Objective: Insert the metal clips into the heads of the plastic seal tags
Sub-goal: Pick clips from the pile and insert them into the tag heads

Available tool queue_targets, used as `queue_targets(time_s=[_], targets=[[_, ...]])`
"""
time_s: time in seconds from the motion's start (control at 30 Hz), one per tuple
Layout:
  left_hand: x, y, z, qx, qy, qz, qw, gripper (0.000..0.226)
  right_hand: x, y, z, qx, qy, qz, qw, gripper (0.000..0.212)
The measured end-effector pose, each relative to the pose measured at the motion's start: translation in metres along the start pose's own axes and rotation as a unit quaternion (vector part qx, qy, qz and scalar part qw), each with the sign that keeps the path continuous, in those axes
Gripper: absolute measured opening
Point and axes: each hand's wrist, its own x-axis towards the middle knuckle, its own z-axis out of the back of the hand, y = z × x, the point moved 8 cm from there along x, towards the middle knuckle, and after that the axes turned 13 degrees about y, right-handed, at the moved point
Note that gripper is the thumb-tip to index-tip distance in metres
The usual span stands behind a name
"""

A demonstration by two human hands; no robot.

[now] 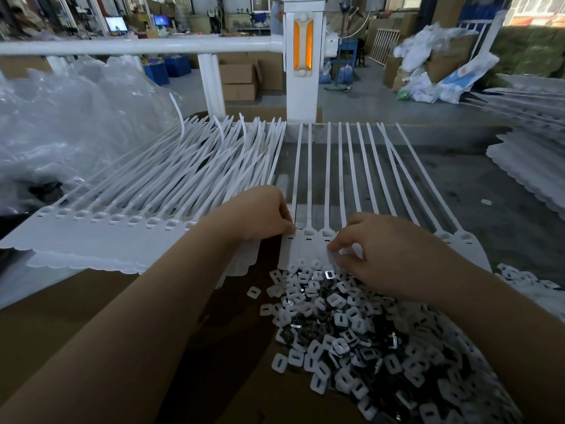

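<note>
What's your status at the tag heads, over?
Left hand fingers pinch seal tags at the heads. Right hand fingers curled at the next head, clip not visible. Clip pile beside it; nothing blocking.

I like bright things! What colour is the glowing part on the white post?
Orange, glowing in the white post; the head view shows it.

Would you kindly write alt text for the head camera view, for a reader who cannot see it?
Two bare hands work at a row of white plastic seal tags on a bench: the left hand pinches a tag head while the right hand rests its fingers on the neighbouring tags. A heap of small square clips lies just below, on brown cardboard.
</note>
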Motion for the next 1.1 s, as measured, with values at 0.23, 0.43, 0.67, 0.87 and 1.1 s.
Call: queue_targets(time_s=[0.23, 0.43, 0.67, 0.87, 1.1], targets=[[0.005, 0.002, 0.002, -0.025, -0.009, 0.050, 0.998, 0.021, 0.003, -0.006, 0.002, 0.026, -0.022, 0.004, 0.999, 0.025], [-0.001, 0.007, 0.002, -0.053, -0.023, 0.006, 0.998, 0.009, 0.001, 0.009, 0.006, 0.104, -0.023, 0.076, 0.991, 0.009], [-0.001, 0.007, 0.001, -0.089, -0.020, -0.032, 0.995, 0.012, -0.002, 0.015, -0.006, 0.088, 0.063, 0.101, 0.989, 0.012], [-0.003, 0.006, -0.001, -0.101, -0.016, -0.042, 0.994, 0.010, -0.002, 0.019, -0.008, 0.081, 0.052, 0.125, 0.988, 0.005], [-0.007, 0.003, 0.005, -0.136, -0.044, -0.064, 0.988, 0.006, -0.002, 0.010, 0.000, 0.190, 0.043, 0.127, 0.973, 0.011]])
